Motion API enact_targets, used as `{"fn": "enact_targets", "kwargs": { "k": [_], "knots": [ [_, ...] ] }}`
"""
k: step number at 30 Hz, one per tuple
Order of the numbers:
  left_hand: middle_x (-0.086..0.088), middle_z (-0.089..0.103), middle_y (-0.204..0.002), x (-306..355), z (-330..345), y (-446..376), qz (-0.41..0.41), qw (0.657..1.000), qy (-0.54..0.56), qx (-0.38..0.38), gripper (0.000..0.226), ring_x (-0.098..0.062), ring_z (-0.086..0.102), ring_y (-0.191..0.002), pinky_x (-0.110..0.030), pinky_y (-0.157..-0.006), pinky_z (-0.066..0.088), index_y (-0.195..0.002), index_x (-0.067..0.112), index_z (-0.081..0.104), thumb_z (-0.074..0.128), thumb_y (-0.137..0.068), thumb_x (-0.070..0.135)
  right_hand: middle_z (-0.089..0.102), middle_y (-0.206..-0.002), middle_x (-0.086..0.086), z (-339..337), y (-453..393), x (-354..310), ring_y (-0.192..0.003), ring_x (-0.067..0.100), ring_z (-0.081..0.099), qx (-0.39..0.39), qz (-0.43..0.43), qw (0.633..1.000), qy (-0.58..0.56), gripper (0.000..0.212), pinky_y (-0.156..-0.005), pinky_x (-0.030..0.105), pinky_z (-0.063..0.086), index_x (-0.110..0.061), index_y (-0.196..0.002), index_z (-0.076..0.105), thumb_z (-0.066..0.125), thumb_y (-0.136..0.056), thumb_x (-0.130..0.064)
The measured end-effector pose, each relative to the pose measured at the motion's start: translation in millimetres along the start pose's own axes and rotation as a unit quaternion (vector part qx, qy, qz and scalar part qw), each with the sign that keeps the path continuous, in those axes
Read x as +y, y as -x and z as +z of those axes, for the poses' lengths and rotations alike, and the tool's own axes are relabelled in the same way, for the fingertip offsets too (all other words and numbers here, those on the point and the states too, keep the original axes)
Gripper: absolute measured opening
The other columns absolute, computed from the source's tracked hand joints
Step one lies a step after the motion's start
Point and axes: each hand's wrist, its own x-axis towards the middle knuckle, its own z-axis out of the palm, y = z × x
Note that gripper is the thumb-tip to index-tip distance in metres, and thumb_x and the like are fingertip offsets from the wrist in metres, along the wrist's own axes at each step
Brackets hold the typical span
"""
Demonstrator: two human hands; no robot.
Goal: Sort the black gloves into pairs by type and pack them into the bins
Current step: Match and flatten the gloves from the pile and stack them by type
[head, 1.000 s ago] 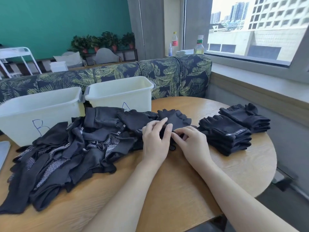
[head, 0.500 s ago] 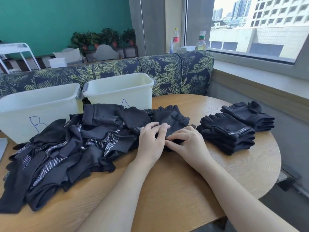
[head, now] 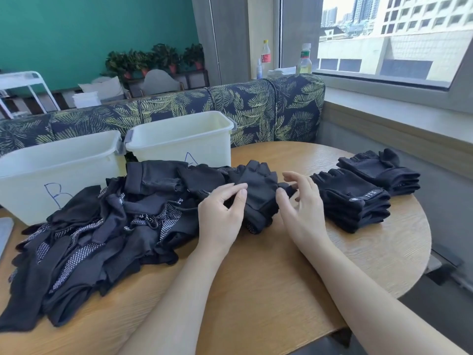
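My left hand (head: 220, 213) pinches the fingerless glove (head: 258, 193) at mid-bench; my right hand (head: 299, 201) hovers beside it, fingers relaxed, holding nothing. Loose gloves (head: 97, 234) heap toward the left edge, before bins B (head: 58, 172) and A (head: 184, 142).

2 bare, sleeveless forearms (head: 179, 298)

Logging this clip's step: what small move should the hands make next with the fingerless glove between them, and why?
Probably the right hand closes on the fingerless glove and carries it to the nearer stack of similar gloves. The left hand pinches its edge; the right hand is open beside it.
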Motion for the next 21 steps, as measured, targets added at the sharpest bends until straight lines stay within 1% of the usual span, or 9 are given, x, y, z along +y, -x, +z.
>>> {"fn": "enact_targets", "kwargs": {
  "k": [2,4,6,8,10,12,13,17,21],
  "knots": [
    [0.03,0.069,-0.101,0.8,-3.9,0.0,0.002,1.0,-0.013,0.002,0.016,0.012,0.059,-0.113,-0.012,-0.101,0.042,-0.104,0.027,0.081,0.071,-0.094,0.02,0.055,-0.114,-0.013,0.7,-0.5,-0.5,-0.115,0.015,0.052,-0.034,0.008,0.999,0.001,0.039,-0.102,0.032,0.042,-0.019,-0.131,0.06,0.057,-0.093,-0.029],
    [0.033,0.065,-0.1,0.9,-6.2,0.1,0.006,1.0,-0.029,0.005,0.016,0.018,0.056,-0.11,-0.008,-0.1,0.04,-0.105,0.026,0.081,0.071,-0.093,0.02,0.058,-0.117,-0.015,1.9,-1.7,0.6,-0.111,0.01,0.055,-0.059,0.018,0.998,-0.003,0.042,-0.102,0.035,0.045,-0.022,-0.134,0.057,0.055,-0.094,-0.032],
    [0.027,0.067,-0.103,0.6,-6.7,-0.4,0.015,0.999,-0.049,0.009,0.017,0.019,0.055,-0.108,-0.005,-0.1,0.038,-0.106,0.024,0.081,0.071,-0.093,0.02,0.062,-0.121,-0.014,2.8,-2.6,1.4,-0.094,0.007,0.057,-0.093,0.033,0.995,-0.014,0.042,-0.098,0.035,0.048,-0.027,-0.139,0.054,0.058,-0.097,-0.032],
    [0.018,0.071,-0.107,1.6,-6.4,-0.5,0.018,0.997,-0.072,0.017,0.016,0.012,0.058,-0.108,-0.004,-0.099,0.037,-0.106,0.022,0.081,0.071,-0.093,0.02,0.063,-0.123,-0.015,2.8,-3.0,2.1,-0.084,0.005,0.055,-0.123,0.045,0.991,-0.02,0.045,-0.095,0.032,0.047,-0.031,-0.143,0.049,0.057,-0.099,-0.037],
    [0.013,0.073,-0.108,4.4,-7.1,0.0,0.025,0.994,-0.105,0.024,0.016,0.003,0.06,-0.109,0.001,-0.095,0.032,-0.106,0.02,0.081,0.071,-0.093,0.018,0.061,-0.128,-0.017,2.6,-3.6,3.7,-0.099,0.006,0.057,-0.148,0.061,0.987,-0.022,0.049,-0.099,0.031,0.042,-0.034,-0.147,0.043,0.054,-0.1,-0.045],
    [0.016,0.072,-0.101,8.8,-9.7,0.9,0.037,0.989,-0.139,0.024,0.015,-0.004,0.06,-0.11,0.004,-0.092,0.029,-0.103,0.021,0.081,0.072,-0.092,0.017,0.056,-0.129,-0.021,2.0,-5.0,4.1,-0.121,0.008,0.05,-0.18,0.075,0.981,-0.008,0.054,-0.108,0.034,0.035,-0.037,-0.151,0.035,0.048,-0.101,-0.054],
    [0.018,0.07,-0.097,11.1,-11.5,1.3,0.04,0.987,-0.151,0.024,0.014,-0.005,0.06,-0.109,0.005,-0.091,0.028,-0.101,0.021,0.082,0.072,-0.091,0.017,0.054,-0.128,-0.023,1.9,-5.8,3.4,-0.125,0.008,0.045,-0.199,0.079,0.977,0.004,0.057,-0.112,0.036,0.031,-0.037,-0.153,0.031,0.045,-0.102,-0.057],
    [0.013,0.075,-0.101,15.7,-16.8,2.5,0.014,0.983,-0.182,0.024,0.013,-0.005,0.063,-0.1,0.008,-0.085,0.023,-0.099,0.022,0.082,0.071,-0.092,0.018,0.051,-0.126,-0.025,3.0,-6.9,1.1,-0.122,0.005,0.042,-0.238,0.072,0.967,0.048,0.061,-0.118,0.043,0.025,-0.034,-0.154,0.03,0.039,-0.101,-0.062],
    [0.011,0.076,-0.099,15.6,-18.3,1.5,0.002,0.981,-0.192,0.034,0.013,-0.004,0.064,-0.089,0.003,-0.081,0.032,-0.097,0.022,0.082,0.071,-0.091,0.017,0.054,-0.133,-0.018,4.3,-5.4,5.8,-0.123,0.005,0.05,-0.225,0.066,0.972,0.031,0.065,-0.115,0.044,0.033,-0.04,-0.149,0.033,0.042,-0.093,-0.072]
  ]
}}
